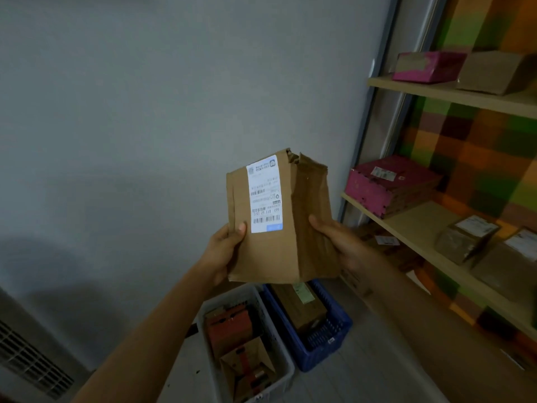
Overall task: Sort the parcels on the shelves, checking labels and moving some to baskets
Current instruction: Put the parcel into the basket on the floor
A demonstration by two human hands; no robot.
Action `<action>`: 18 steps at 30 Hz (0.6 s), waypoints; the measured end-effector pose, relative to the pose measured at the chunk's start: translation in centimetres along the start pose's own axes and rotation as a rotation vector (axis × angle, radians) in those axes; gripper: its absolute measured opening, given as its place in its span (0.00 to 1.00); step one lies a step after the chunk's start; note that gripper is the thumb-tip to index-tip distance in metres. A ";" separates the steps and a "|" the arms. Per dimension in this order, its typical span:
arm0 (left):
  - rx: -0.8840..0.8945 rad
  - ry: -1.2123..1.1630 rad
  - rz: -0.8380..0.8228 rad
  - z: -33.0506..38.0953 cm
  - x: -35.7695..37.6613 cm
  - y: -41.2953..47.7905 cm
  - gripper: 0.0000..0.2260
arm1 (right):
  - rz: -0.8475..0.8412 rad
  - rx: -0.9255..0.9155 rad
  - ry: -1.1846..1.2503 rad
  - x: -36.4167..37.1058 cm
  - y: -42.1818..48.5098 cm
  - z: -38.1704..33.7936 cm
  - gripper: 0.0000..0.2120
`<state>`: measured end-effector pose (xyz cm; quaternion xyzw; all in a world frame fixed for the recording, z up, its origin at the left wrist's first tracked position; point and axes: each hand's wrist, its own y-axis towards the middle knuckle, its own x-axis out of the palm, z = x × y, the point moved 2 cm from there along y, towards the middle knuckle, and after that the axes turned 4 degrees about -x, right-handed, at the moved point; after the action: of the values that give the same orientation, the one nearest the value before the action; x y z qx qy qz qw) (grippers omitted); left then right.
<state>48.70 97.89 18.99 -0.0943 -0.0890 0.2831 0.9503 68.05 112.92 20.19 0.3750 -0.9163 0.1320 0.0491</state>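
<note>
A brown cardboard parcel (276, 251) with a torn top corner is held up in front of the grey wall, its white shipping label (265, 196) facing me upside down. My left hand (223, 251) grips its lower left edge, thumb on the front beside the label. My right hand (334, 242) grips its right side, thumb on the front. Below, on the floor, stand a white basket (283, 370) with red and brown parcels and a blue basket (338, 335) with a brown box.
Wooden shelves (418, 231) run along the right with pink boxes (386, 184) and brown parcels (465, 237). An upper shelf (453, 94) holds a pink box and a brown box. A vented white unit (32, 365) sits at lower left.
</note>
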 end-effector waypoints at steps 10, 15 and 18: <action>0.139 0.282 0.185 2.0 1.8 -0.3 0.25 | 0.353 -0.248 -0.116 2.7 0.6 0.1 0.09; 0.108 0.217 -0.104 2.0 5.1 -1.5 0.26 | 0.381 -0.289 -0.247 3.6 0.7 0.1 0.13; 0.123 0.226 -0.045 1.0 5.3 -1.3 0.30 | 0.389 -0.287 -0.305 3.6 0.7 0.7 0.11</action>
<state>53.48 99.88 20.91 -0.0651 0.0339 0.2544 0.9643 65.01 110.74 20.03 0.1971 -0.9771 -0.0500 -0.0631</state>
